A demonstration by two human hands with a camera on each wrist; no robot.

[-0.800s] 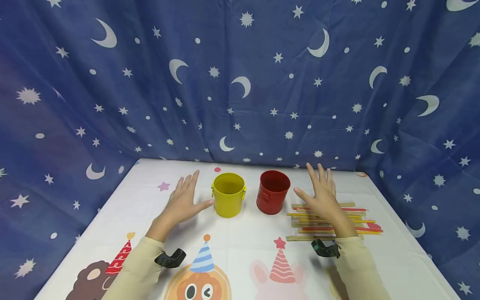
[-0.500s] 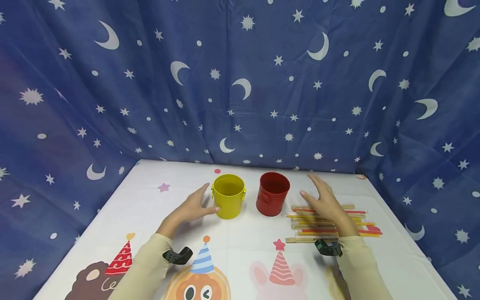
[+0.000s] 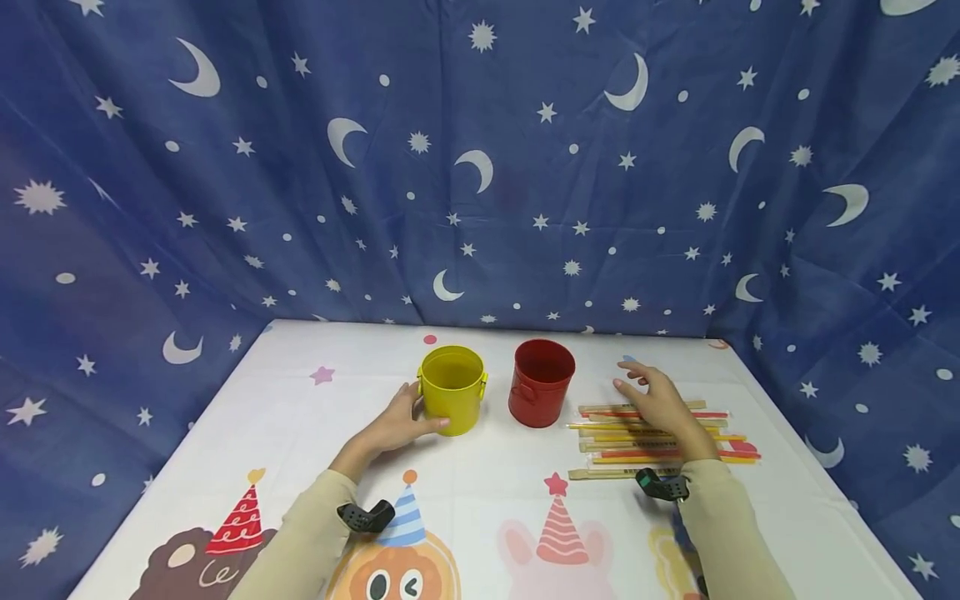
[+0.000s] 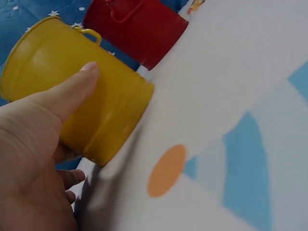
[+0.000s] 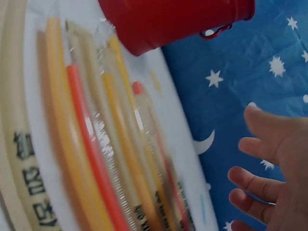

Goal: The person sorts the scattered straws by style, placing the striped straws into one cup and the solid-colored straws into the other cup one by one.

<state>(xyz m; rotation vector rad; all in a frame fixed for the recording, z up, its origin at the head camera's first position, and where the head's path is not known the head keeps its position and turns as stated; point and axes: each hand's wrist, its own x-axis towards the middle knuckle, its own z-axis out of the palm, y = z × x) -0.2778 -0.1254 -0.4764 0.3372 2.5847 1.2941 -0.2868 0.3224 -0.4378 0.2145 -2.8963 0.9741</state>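
A yellow metal bucket [image 3: 452, 392] with small side handles stands upright at the middle of the table. My left hand [image 3: 393, 423] holds it at the left, thumb across its front and fingers round its left side; the left wrist view shows the thumb [image 4: 72, 91] lying on the wall. To the right stands a red bucket [image 3: 540, 385], touched by neither hand. My right hand [image 3: 660, 404] hovers over the left part of a row of straws [image 3: 615, 458], fingers loosely bent and holding nothing. Some straws are yellow or red in clear sleeves, others in printed paper wrappers.
The white tablecloth [image 3: 337, 342] has printed animals in party hats along the front. A blue curtain [image 3: 510, 167] with moons and stars rises behind and at both sides of the table. Each wrist wears a black band [image 3: 366, 517].
My left hand has moved right to the yellow bucket, its fingers closing round the side. My right hand has lowered, its fingers bending from a wide spread. Both buckets and the straws stay put.
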